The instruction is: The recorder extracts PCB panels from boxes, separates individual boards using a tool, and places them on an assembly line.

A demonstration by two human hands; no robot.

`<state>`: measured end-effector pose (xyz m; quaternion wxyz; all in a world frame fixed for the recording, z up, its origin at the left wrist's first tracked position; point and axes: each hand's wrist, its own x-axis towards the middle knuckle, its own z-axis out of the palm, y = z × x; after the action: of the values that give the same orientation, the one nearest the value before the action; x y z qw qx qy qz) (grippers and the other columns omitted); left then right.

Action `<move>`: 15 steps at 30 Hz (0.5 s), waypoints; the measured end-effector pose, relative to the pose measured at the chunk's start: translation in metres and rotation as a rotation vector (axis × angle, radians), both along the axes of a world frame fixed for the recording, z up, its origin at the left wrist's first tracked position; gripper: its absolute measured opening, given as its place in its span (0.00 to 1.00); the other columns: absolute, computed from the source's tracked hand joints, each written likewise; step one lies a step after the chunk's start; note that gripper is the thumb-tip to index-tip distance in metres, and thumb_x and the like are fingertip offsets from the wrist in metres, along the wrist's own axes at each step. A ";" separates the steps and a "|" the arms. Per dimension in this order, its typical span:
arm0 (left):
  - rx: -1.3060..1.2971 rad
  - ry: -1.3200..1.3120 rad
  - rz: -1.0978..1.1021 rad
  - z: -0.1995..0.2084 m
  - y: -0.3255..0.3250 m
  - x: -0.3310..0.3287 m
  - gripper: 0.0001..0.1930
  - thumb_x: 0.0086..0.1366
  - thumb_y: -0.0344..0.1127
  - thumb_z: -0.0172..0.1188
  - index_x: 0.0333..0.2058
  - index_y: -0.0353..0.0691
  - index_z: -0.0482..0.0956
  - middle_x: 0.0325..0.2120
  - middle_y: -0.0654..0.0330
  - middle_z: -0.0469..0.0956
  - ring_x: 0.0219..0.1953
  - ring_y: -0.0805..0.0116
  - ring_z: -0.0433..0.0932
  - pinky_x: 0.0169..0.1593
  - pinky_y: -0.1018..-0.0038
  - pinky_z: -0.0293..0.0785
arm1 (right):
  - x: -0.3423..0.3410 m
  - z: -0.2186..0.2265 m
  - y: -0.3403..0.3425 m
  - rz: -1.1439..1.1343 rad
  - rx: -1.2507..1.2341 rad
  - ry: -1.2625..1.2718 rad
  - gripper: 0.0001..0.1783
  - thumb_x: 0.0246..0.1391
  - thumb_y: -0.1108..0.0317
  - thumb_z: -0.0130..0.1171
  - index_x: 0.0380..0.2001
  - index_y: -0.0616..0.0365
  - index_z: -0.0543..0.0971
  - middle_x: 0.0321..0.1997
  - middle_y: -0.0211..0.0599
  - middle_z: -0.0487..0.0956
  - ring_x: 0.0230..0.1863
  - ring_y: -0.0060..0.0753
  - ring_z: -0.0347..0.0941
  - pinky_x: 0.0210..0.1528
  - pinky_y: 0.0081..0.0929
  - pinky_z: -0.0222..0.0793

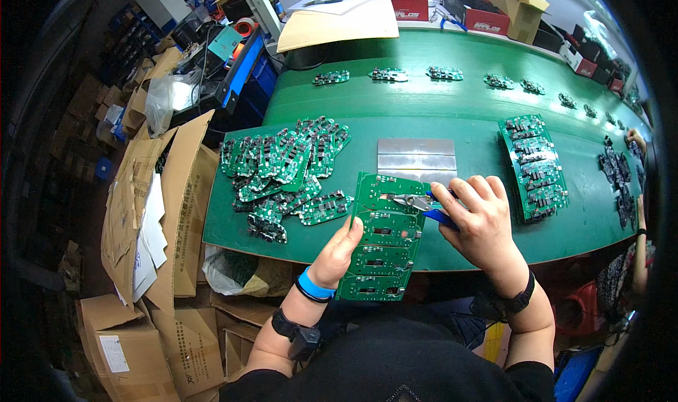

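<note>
My left hand (339,252) grips the left edge of a green circuit board panel (379,261), its thumb lying on the face. The panel is tilted up over the table's near edge and has several joined sections with dark slots. In my right hand (480,218) is a pair of blue-handled pliers or cutters (441,217); which of the two I cannot tell. Their metal jaws touch or hover over the panel's top section. Just behind the panel lies a flat grooved metal plate (417,155). A heap of separate circuit boards (282,155) rests to the left.
Another panel (534,165) lies at right on the green table (367,112). Single boards (388,74) form a spaced row farther back. Cardboard boxes (187,352) crowd the floor at left. At the far right, another person's hand (637,148) is near dark parts (616,169).
</note>
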<state>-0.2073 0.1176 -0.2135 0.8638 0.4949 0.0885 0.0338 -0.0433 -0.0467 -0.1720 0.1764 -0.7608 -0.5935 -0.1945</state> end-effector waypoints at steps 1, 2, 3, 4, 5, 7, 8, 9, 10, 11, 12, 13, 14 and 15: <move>-0.025 0.003 -0.003 0.000 0.000 0.000 0.26 0.70 0.48 0.28 0.61 0.39 0.48 0.53 0.47 0.65 0.52 0.56 0.69 0.53 0.61 0.70 | 0.000 0.000 0.000 -0.001 0.000 0.000 0.33 0.24 0.65 0.67 0.43 0.52 0.74 0.38 0.30 0.71 0.38 0.32 0.66 0.40 0.33 0.59; -0.025 0.003 -0.004 0.001 0.000 0.000 0.26 0.70 0.48 0.28 0.61 0.39 0.48 0.53 0.47 0.65 0.52 0.56 0.69 0.53 0.61 0.70 | 0.000 -0.001 0.000 0.000 0.016 -0.002 0.32 0.24 0.65 0.67 0.42 0.52 0.74 0.37 0.30 0.71 0.37 0.32 0.66 0.39 0.32 0.59; -0.028 0.012 0.006 0.002 0.000 0.000 0.26 0.70 0.48 0.28 0.61 0.39 0.48 0.52 0.46 0.65 0.52 0.55 0.69 0.53 0.61 0.70 | 0.001 -0.002 0.001 0.002 0.032 -0.004 0.31 0.24 0.65 0.67 0.42 0.52 0.75 0.36 0.30 0.71 0.36 0.32 0.66 0.39 0.32 0.59; -0.031 0.021 0.017 0.003 -0.001 0.000 0.26 0.70 0.48 0.28 0.61 0.39 0.48 0.52 0.46 0.65 0.52 0.55 0.69 0.53 0.61 0.70 | 0.001 -0.001 0.002 0.004 0.033 -0.003 0.31 0.24 0.65 0.67 0.42 0.52 0.75 0.36 0.30 0.71 0.36 0.32 0.66 0.39 0.32 0.59; -0.030 0.022 0.019 0.002 0.000 -0.001 0.26 0.70 0.48 0.28 0.61 0.39 0.48 0.52 0.46 0.65 0.52 0.55 0.69 0.53 0.61 0.70 | 0.001 -0.001 0.002 -0.006 0.063 0.011 0.31 0.24 0.65 0.66 0.42 0.52 0.75 0.36 0.30 0.72 0.36 0.32 0.66 0.38 0.32 0.59; -0.011 0.057 0.016 -0.002 0.000 -0.002 0.27 0.70 0.49 0.29 0.61 0.39 0.48 0.52 0.45 0.65 0.52 0.54 0.70 0.53 0.60 0.70 | 0.003 0.003 0.000 -0.018 0.109 0.029 0.31 0.24 0.66 0.66 0.41 0.52 0.75 0.35 0.31 0.72 0.35 0.33 0.66 0.38 0.32 0.59; -0.013 0.057 0.016 -0.003 0.002 -0.003 0.27 0.70 0.49 0.29 0.61 0.39 0.48 0.52 0.45 0.65 0.52 0.54 0.70 0.53 0.60 0.70 | 0.004 0.005 -0.002 -0.022 0.111 0.050 0.31 0.24 0.66 0.66 0.42 0.51 0.75 0.36 0.32 0.72 0.35 0.33 0.67 0.38 0.32 0.59; -0.062 0.048 0.049 -0.003 0.003 -0.005 0.27 0.70 0.50 0.29 0.61 0.38 0.48 0.52 0.45 0.65 0.52 0.54 0.70 0.53 0.59 0.70 | 0.004 0.004 -0.005 -0.027 0.111 0.066 0.32 0.23 0.66 0.66 0.42 0.51 0.75 0.36 0.32 0.72 0.36 0.34 0.67 0.39 0.33 0.59; -0.110 0.038 0.082 -0.003 0.004 -0.006 0.28 0.70 0.50 0.29 0.61 0.38 0.49 0.52 0.44 0.65 0.52 0.53 0.70 0.52 0.58 0.70 | 0.004 0.003 -0.007 -0.033 0.111 0.082 0.32 0.23 0.66 0.66 0.42 0.51 0.75 0.37 0.32 0.72 0.37 0.34 0.67 0.40 0.33 0.59; -0.113 0.050 0.089 -0.003 0.004 -0.006 0.28 0.69 0.50 0.29 0.61 0.38 0.50 0.52 0.44 0.65 0.52 0.53 0.70 0.52 0.58 0.71 | 0.003 0.003 -0.006 -0.030 0.111 0.083 0.32 0.23 0.66 0.66 0.42 0.51 0.75 0.37 0.32 0.72 0.37 0.34 0.67 0.40 0.33 0.59; -0.114 0.050 0.090 -0.002 0.003 -0.006 0.28 0.69 0.50 0.29 0.61 0.38 0.50 0.52 0.44 0.65 0.52 0.53 0.70 0.52 0.58 0.71 | 0.001 0.004 -0.004 -0.027 0.089 0.069 0.33 0.23 0.66 0.66 0.43 0.52 0.75 0.38 0.32 0.72 0.38 0.34 0.67 0.41 0.34 0.58; -0.116 0.038 0.076 -0.001 0.001 -0.005 0.28 0.69 0.50 0.29 0.60 0.38 0.50 0.52 0.44 0.65 0.52 0.53 0.70 0.52 0.58 0.71 | -0.001 0.005 -0.002 -0.023 0.066 0.055 0.33 0.23 0.66 0.66 0.43 0.52 0.74 0.39 0.32 0.72 0.40 0.34 0.66 0.43 0.34 0.58; -0.118 0.027 0.063 0.000 -0.001 -0.005 0.28 0.69 0.50 0.29 0.60 0.38 0.50 0.52 0.44 0.65 0.52 0.53 0.70 0.52 0.58 0.71 | -0.002 0.003 0.001 -0.022 0.053 0.055 0.34 0.23 0.66 0.67 0.44 0.53 0.74 0.40 0.32 0.71 0.42 0.35 0.66 0.45 0.35 0.57; -0.118 0.026 0.060 0.000 -0.001 -0.004 0.28 0.69 0.50 0.29 0.60 0.38 0.50 0.52 0.44 0.65 0.52 0.53 0.70 0.52 0.58 0.71 | -0.004 0.002 0.003 -0.024 0.052 0.046 0.34 0.23 0.66 0.67 0.44 0.53 0.74 0.40 0.32 0.71 0.42 0.35 0.66 0.45 0.35 0.57</move>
<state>-0.2116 0.1166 -0.2132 0.8889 0.4404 0.1166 0.0481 -0.0471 -0.0435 -0.1705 0.2075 -0.7673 -0.5749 -0.1943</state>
